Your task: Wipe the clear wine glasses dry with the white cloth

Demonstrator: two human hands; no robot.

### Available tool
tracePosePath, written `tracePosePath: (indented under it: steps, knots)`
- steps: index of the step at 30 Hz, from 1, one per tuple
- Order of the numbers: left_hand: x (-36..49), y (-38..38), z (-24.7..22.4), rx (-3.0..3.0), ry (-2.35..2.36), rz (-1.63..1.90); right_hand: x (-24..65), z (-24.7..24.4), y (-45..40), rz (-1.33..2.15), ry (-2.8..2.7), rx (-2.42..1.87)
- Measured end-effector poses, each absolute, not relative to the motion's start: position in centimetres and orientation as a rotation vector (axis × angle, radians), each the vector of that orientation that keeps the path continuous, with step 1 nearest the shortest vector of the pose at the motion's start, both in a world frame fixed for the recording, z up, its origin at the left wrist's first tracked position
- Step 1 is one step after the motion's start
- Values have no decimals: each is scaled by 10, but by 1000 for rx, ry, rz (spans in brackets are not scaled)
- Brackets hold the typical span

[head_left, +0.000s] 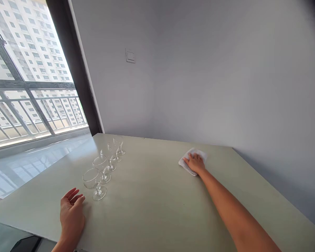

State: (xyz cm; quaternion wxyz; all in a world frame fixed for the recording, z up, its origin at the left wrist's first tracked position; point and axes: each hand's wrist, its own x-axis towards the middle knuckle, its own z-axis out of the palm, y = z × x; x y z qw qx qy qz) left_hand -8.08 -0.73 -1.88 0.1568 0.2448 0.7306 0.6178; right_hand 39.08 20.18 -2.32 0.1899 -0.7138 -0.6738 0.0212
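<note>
The table (147,196) spreads pale and wide under both my arms, and its top looks smooth, so I judge that anything nudged on it could slide easily. Along its left side the row of stemmed glasses (110,167), five by my count, runs away from me, each close to the next; if one tips, it could take its neighbours with it, since their bowls sit high on thin stems. The white cloth (188,169) lies well to the right of that row, near the far edge; a wide sweep leftward with it could catch the glass feet, and a push too far forward could carry a corner over the edge. The nearest glass (99,193) seems most at risk, because a careless inward turn of my left wrist would meet it first

My right forearm (233,213) slants in from the lower right, stretched well out across the tabletop. My right hand (195,163) lies palm down on the cloth, fingers somewhat spread, covering its middle rather than pinching it. My left hand (72,211) is just beside the nearest glass, apart from it, fingers loosely bent, thumb alongside, holding nothing; whether it touches the table I cannot tell
</note>
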Motion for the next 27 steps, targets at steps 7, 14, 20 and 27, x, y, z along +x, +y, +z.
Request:
tracePosePath:
  steps: [7, 14, 20, 27]
  knots:
    - [-79, -8, -18, 694, 2084, 1760, 537, -30, 150, 27, -1487, -2364]
    - [-74, -9, -12, 627, 2013, 1796, 597, -73, 48, -74, -1500, -2424]
    - [-73, -10, -11, 599, 1927, 1861, 554, -96, -32, -148, -1803, -2252]
    - [-72, -10, -15, 595, 1881, 1905, 453, -62, -46, 210, -2358, -1759]
